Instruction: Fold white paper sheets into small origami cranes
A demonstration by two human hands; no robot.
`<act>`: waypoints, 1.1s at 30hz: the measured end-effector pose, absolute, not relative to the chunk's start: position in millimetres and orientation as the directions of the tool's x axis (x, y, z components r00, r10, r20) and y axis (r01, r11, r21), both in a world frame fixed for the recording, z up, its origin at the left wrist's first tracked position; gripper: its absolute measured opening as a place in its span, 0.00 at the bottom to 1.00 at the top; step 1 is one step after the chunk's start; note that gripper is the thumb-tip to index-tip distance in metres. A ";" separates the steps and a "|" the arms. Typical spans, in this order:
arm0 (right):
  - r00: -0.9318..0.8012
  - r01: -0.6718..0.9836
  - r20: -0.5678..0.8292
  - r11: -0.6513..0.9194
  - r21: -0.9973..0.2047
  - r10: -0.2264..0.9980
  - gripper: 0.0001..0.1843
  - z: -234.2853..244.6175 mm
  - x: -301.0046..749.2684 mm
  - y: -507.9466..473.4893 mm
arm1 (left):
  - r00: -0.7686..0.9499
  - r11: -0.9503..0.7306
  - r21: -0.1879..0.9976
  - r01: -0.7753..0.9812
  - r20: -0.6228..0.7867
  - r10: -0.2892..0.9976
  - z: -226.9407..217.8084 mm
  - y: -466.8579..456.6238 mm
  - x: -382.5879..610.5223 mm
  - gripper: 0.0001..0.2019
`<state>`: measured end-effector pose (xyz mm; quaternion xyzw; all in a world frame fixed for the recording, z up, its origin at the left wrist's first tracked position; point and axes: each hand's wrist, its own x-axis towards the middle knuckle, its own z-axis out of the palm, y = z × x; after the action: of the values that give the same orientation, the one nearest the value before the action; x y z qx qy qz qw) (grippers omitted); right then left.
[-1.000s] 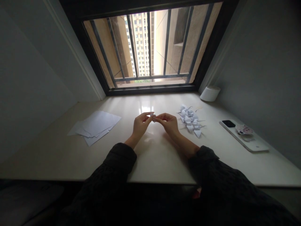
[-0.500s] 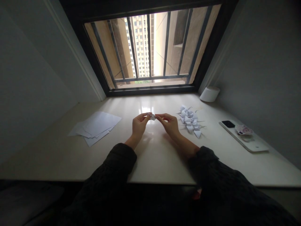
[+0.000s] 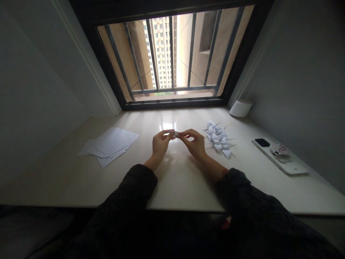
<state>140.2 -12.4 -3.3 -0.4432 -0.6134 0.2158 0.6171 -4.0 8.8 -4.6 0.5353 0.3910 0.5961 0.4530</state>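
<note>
Well inside counter edge [image 3: 185, 209], hands [image 3: 161, 142] pinch paper [image 3: 176, 134].

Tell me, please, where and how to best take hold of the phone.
Probably the phone is best pinched by both long edges at its near end, from above: it lies flat, and the round attachment and camera block take up its middle and far end, leaving the near end barer.

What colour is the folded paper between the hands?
The folded paper is white, head view.
</note>
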 end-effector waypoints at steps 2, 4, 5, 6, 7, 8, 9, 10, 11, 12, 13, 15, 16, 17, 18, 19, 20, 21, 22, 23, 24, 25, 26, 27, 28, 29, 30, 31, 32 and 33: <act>0.141 0.277 0.547 0.498 -0.822 0.825 0.13 -4.1 140.5 -10.2 | -0.010 -0.283 0.951 -0.124 0.284 0.959 -5.0 9.1 -3.9 0.15; 0.137 0.251 0.498 0.457 -0.853 0.856 0.14 -7.1 140.7 -6.6 | -0.003 -0.291 0.949 -0.119 0.293 0.956 -4.4 8.6 -3.2 0.15; 0.136 0.230 0.467 0.431 -0.873 0.874 0.15 -9.4 140.6 -4.5 | 0.002 -0.300 0.947 -0.110 0.302 0.953 -3.7 8.0 -2.7 0.15; 0.134 0.207 0.435 0.404 -0.891 0.891 0.15 -11.9 140.5 -2.5 | 0.007 -0.310 0.946 -0.098 0.312 0.950 -3.0 7.1 -2.2 0.15; 0.129 0.191 0.410 0.383 -0.904 0.903 0.16 -14.7 140.2 -0.6 | 0.014 -0.318 0.944 -0.084 0.321 0.947 -2.1 6.2 -1.7 0.15; 0.121 0.180 0.396 0.372 -0.911 0.910 0.16 -17.3 139.8 1.0 | 0.019 -0.325 0.943 -0.071 0.327 0.945 -1.4 5.1 -1.3 0.15; 0.108 0.175 0.389 0.367 -0.913 0.915 0.15 -19.7 139.4 2.2 | 0.024 -0.330 0.942 -0.059 0.331 0.943 -0.7 4.1 -1.0 0.14; 0.096 0.177 0.388 0.368 -0.913 0.916 0.15 -21.7 138.9 2.9 | 0.028 -0.331 0.942 -0.050 0.332 0.943 -0.3 3.2 -0.7 0.14; 0.088 0.183 0.392 0.371 -0.910 0.916 0.14 -23.1 138.4 3.2 | 0.032 -0.330 0.943 -0.040 0.331 0.943 -0.1 2.4 -0.6 0.14; 0.083 0.194 0.398 0.377 -0.906 0.914 0.13 -23.9 138.0 3.0 | 0.035 -0.329 0.944 -0.029 0.330 0.943 -0.1 1.9 -0.6 0.14; 0.081 0.207 0.406 0.383 -0.900 0.910 0.13 -24.1 137.7 2.5 | 0.039 -0.328 0.945 -0.019 0.328 0.944 -0.3 1.7 -0.6 0.14; 0.084 0.229 0.426 0.399 -0.888 0.901 0.12 -22.8 137.5 1.0 | 0.046 -0.326 0.945 -0.007 0.326 0.944 -0.8 1.9 -0.9 0.14; 0.084 0.232 0.434 0.406 -0.884 0.897 0.12 -21.7 137.6 0.3 | 0.047 -0.325 0.946 -0.011 0.325 0.944 -1.0 2.3 -1.1 0.14; 0.086 0.226 0.438 0.411 -0.883 0.895 0.13 -20.5 137.7 -0.2 | 0.045 -0.323 0.946 -0.019 0.324 0.945 -1.1 2.6 -1.3 0.15; 0.084 0.211 0.436 0.411 -0.887 0.896 0.13 -19.2 137.9 -0.6 | 0.042 -0.321 0.947 -0.027 0.322 0.946 -1.2 3.0 -1.4 0.15; 0.079 0.187 0.426 0.407 -0.894 0.901 0.14 -18.1 138.1 -0.8 | 0.039 -0.317 0.948 -0.030 0.318 0.947 -1.2 3.2 -1.6 0.16; 0.070 0.157 0.413 0.399 -0.904 0.908 0.14 -17.1 138.2 -0.7 | 0.036 -0.313 0.949 -0.028 0.314 0.949 -1.1 3.4 -1.8 0.16; 0.060 0.122 0.398 0.389 -0.913 0.916 0.15 -16.3 138.3 -0.6 | 0.034 -0.308 0.951 -0.026 0.309 0.951 -1.2 3.4 -1.9 0.17; 0.051 0.085 0.382 0.377 -0.922 0.923 0.15 -15.7 138.4 -0.3 | 0.033 -0.303 0.953 -0.025 0.303 0.952 -1.3 3.4 -2.1 0.17; 0.043 0.048 0.365 0.363 -0.931 0.930 0.16 -15.2 138.5 0.0 | 0.034 -0.300 0.954 -0.027 0.301 0.953 -1.7 3.5 -2.3 0.18; 0.038 0.011 0.348 0.347 -0.938 0.937 0.16 -14.7 138.5 0.2 | 0.035 -0.301 0.953 -0.030 0.302 0.953 -2.3 3.7 -2.5 0.18; 0.037 -0.020 0.329 0.330 -0.944 0.944 0.16 -14.3 138.7 0.3 | 0.037 -0.307 0.951 -0.031 0.308 0.951 -3.0 4.1 -2.8 0.18; 0.035 -0.043 0.309 0.311 -0.950 0.950 0.16 -14.0 138.9 0.4 | 0.039 -0.315 0.949 -0.028 0.316 0.948 -3.9 4.6 -3.1 0.18; 0.035 -0.058 0.290 0.292 -0.955 0.956 0.16 -13.7 139.3 0.4 | 0.040 -0.324 0.946 -0.022 0.325 0.945 -4.8 5.2 -3.6 0.17; 0.035 -0.067 0.273 0.275 -0.959 0.961 0.16 -13.5 139.7 0.3 | 0.041 -0.331 0.944 -0.013 0.331 0.943 -5.8 5.9 -4.1 0.17; 0.037 -0.072 0.258 0.260 -0.963 0.965 0.16 -13.4 140.3 0.3 | 0.039 -0.334 0.943 -0.005 0.334 0.942 -6.6 6.6 -4.6 0.17; 0.038 -0.076 0.245 0.247 -0.966 0.969 0.16 -13.5 141.0 0.4 | 0.038 -0.335 0.942 0.006 0.335 0.941 -7.3 7.2 -5.2 0.17; 0.035 -0.083 0.232 0.234 -0.969 0.972 0.17 -13.7 141.7 0.6 | 0.037 -0.338 0.941 0.021 0.337 0.941 -7.9 7.6 -5.7 0.17; 0.029 -0.092 0.219 0.221 -0.971 0.975 0.17 -14.0 142.5 0.9 | 0.036 -0.342 0.939 0.039 0.341 0.939 -8.2 7.9 -6.2 0.16; 0.021 -0.101 0.206 0.207 -0.973 0.978 0.17 -14.3 143.3 1.3 | 0.035 -0.346 0.936 0.058 0.344 0.938 -8.5 7.9 -6.5 0.15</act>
<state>143.3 1.3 -14.3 -0.4215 -0.5204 0.4678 0.5768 -6.5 7.9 -8.5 0.6015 0.4141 0.5578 0.3944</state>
